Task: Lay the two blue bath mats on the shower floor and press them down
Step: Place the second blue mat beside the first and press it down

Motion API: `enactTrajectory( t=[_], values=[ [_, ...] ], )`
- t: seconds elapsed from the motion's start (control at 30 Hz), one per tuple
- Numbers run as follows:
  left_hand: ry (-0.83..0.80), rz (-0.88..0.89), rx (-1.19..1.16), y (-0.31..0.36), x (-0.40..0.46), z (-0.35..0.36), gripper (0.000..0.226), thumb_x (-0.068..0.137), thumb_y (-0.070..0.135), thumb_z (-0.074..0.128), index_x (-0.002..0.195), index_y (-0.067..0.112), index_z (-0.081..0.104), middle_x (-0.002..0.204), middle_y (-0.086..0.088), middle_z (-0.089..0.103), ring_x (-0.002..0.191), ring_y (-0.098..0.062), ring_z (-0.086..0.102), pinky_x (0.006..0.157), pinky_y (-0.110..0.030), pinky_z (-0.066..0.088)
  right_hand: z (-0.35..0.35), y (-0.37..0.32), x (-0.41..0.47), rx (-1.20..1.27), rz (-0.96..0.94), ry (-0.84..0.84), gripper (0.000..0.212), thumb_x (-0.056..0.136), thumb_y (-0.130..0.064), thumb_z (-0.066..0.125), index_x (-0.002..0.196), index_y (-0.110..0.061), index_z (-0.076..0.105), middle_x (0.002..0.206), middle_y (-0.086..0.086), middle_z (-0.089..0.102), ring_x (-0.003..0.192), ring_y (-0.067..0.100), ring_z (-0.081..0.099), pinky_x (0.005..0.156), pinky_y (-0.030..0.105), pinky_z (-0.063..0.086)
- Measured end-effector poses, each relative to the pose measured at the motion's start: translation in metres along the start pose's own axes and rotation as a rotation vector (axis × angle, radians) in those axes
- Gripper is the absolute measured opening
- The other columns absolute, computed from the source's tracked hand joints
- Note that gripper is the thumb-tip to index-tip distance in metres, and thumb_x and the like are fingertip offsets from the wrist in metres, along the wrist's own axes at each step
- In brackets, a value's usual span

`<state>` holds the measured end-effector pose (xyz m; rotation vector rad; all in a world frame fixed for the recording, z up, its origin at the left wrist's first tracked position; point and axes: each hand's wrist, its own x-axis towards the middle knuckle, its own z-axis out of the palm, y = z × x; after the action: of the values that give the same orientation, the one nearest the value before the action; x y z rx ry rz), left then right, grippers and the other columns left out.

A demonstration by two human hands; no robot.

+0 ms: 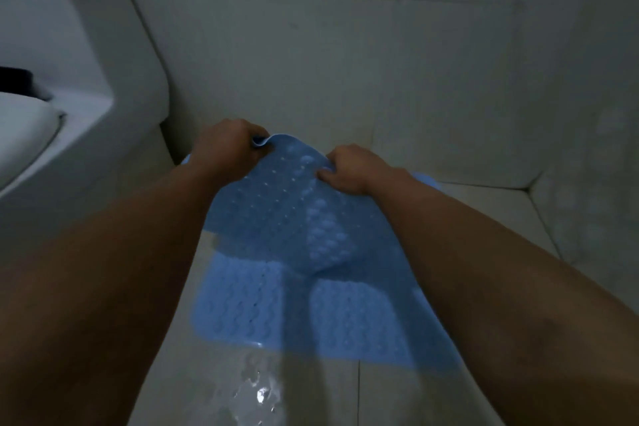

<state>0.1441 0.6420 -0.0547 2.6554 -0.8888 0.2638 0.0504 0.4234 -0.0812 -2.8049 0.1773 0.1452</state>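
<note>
I hold one blue bath mat (276, 204) by its far edge, lifted and sagging above the floor; it has small holes and a band of raised bumps. My left hand (228, 145) grips its left corner, and my right hand (349, 168) pinches the edge further right. A second blue bath mat (262, 308) lies flat on the tiled floor below, partly hidden by the lifted mat and my right forearm. A further strip of blue (423, 178) shows behind my right wrist; which mat it belongs to I cannot tell.
A white toilet (79, 86) stands close on the left. The tiled wall (345, 55) rises just beyond the mats, with a corner at the right. Wet patches glint on the floor tiles (256, 391) near the bottom.
</note>
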Motion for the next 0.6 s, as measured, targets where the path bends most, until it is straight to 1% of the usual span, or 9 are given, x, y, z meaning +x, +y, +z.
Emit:
enactTrajectory(
  t=[0.07,0.17,0.27,0.33,0.4,0.43,0.5,0.53,0.6],
  values=[
    [-0.017,-0.038,0.037,-0.002,-0.006,0.007,0.025,0.098,0.042,0.065,0.111,0.024,0.077,0.103,-0.009,0.076,0.099,-0.036,0.068,0.074,-0.036,0.05,0.011,0.004,0.001,0.015,-0.008,-0.03,0.038,0.087,-0.045,0.072,0.112,-0.016,0.072,0.112,0.012,0.073,0.102,0.032,0.068,0.081,0.034,0.052],
    [-0.087,-0.028,0.055,0.0,-0.02,0.017,0.027,0.098,0.042,0.066,0.113,0.023,0.077,0.102,-0.009,0.077,0.095,-0.035,0.07,0.078,-0.044,0.057,0.022,0.016,-0.007,-0.029,0.02,-0.17,0.054,0.076,-0.037,0.086,0.121,-0.013,0.068,0.115,0.01,0.071,0.103,0.03,0.068,0.082,0.034,0.054],
    [-0.099,-0.061,0.022,-0.003,-0.03,0.019,0.029,0.099,0.042,0.066,0.116,0.021,0.076,0.106,-0.01,0.077,0.096,-0.034,0.07,0.082,-0.049,0.059,0.031,0.038,-0.019,-0.06,0.11,-0.256,0.056,0.076,-0.029,0.086,0.124,-0.008,0.066,0.119,0.012,0.068,0.104,0.03,0.067,0.083,0.035,0.054],
    [-0.076,-0.081,-0.009,-0.012,-0.03,0.017,0.029,0.099,0.041,0.066,0.115,0.019,0.077,0.105,-0.01,0.077,0.096,-0.034,0.07,0.083,-0.051,0.059,0.039,0.056,-0.026,-0.048,0.177,-0.243,0.051,0.08,-0.026,0.082,0.124,-0.007,0.066,0.12,0.014,0.068,0.104,0.031,0.066,0.085,0.036,0.054],
    [-0.057,-0.082,-0.021,-0.025,-0.031,0.016,0.029,0.098,0.044,0.067,0.112,0.021,0.077,0.101,-0.01,0.077,0.093,-0.034,0.071,0.082,-0.051,0.059,0.049,0.069,-0.031,-0.032,0.223,-0.184,0.044,0.085,-0.026,0.075,0.123,-0.007,0.067,0.119,0.016,0.069,0.104,0.032,0.066,0.083,0.034,0.052],
    [-0.056,-0.081,-0.014,-0.033,-0.033,0.016,0.032,0.096,0.049,0.065,0.111,0.022,0.078,0.099,-0.009,0.077,0.092,-0.034,0.071,0.081,-0.05,0.059,0.055,0.071,-0.032,-0.017,0.231,-0.16,0.042,0.086,-0.026,0.073,0.123,-0.008,0.068,0.118,0.017,0.07,0.102,0.032,0.066,0.081,0.033,0.051],
    [-0.051,-0.068,-0.014,-0.048,-0.037,0.021,0.047,0.089,0.061,0.057,0.108,0.025,0.078,0.095,-0.008,0.077,0.089,-0.033,0.071,0.079,-0.049,0.059,0.064,0.069,-0.031,-0.017,0.228,-0.143,0.045,0.084,-0.025,0.075,0.125,-0.008,0.068,0.118,0.017,0.07,0.102,0.033,0.067,0.08,0.033,0.05],
    [-0.051,-0.057,-0.023,-0.054,-0.039,0.026,0.053,0.084,0.065,0.052,0.107,0.025,0.078,0.094,-0.009,0.077,0.088,-0.033,0.071,0.079,-0.049,0.059,0.067,0.069,-0.029,-0.029,0.229,-0.151,0.048,0.083,-0.024,0.077,0.127,-0.008,0.067,0.12,0.017,0.069,0.105,0.033,0.067,0.081,0.033,0.05],
    [-0.038,-0.031,-0.032,-0.062,-0.042,0.035,0.056,0.082,0.065,0.049,0.105,0.023,0.078,0.092,-0.01,0.076,0.087,-0.034,0.071,0.079,-0.049,0.059,0.071,0.07,-0.027,-0.07,0.254,-0.172,0.052,0.081,-0.023,0.079,0.129,-0.006,0.065,0.123,0.018,0.068,0.108,0.034,0.066,0.081,0.033,0.049]
  ],
)
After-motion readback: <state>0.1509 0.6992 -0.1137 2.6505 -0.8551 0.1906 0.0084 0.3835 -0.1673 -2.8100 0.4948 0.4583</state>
